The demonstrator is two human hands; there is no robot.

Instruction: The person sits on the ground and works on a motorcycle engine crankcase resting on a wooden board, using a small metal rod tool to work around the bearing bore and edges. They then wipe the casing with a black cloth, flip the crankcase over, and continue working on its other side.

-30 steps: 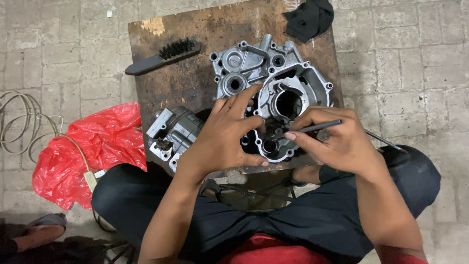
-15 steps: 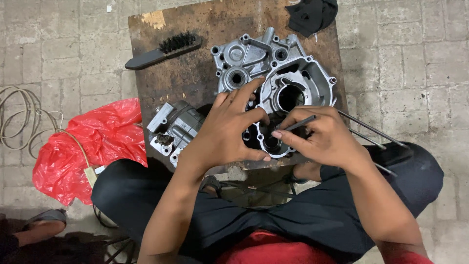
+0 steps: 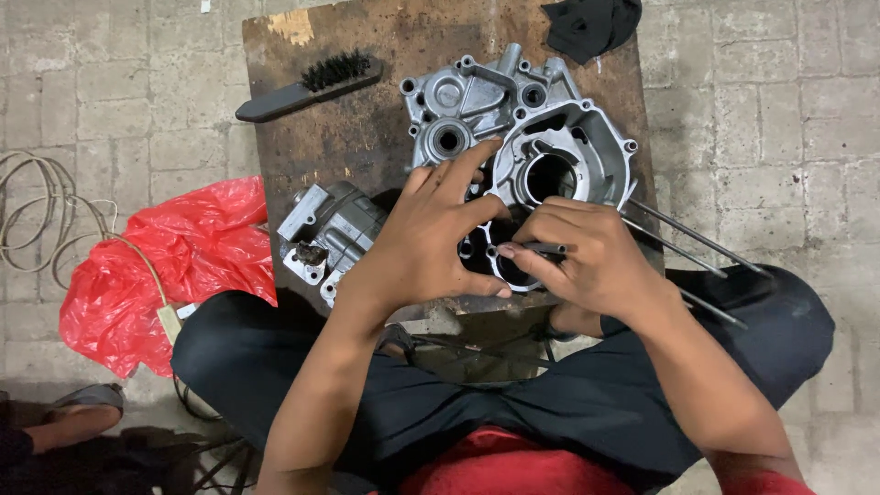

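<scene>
A grey metal engine crankcase (image 3: 513, 119) lies on a worn wooden board (image 3: 367, 137) in front of me. My left hand (image 3: 426, 238) rests flat on its near edge, fingers spread over the round openings. My right hand (image 3: 591, 257) pinches a thin dark rod-like tool (image 3: 541, 248) at a hole on the case's near rim. Long metal studs (image 3: 697, 240) stick out from the case toward the right, past my right wrist.
A smaller grey engine part (image 3: 330, 229) sits left of my left hand. A black brush (image 3: 307, 85) lies at the board's far left, a black cloth (image 3: 591, 26) at its far right. A red plastic bag (image 3: 165, 266) and coiled cable (image 3: 37, 220) lie on the paved floor.
My right hand has drawn in toward the case, and the thin tool that stuck out to the right now lies mostly inside my fingers. My left hand has kept its place.
</scene>
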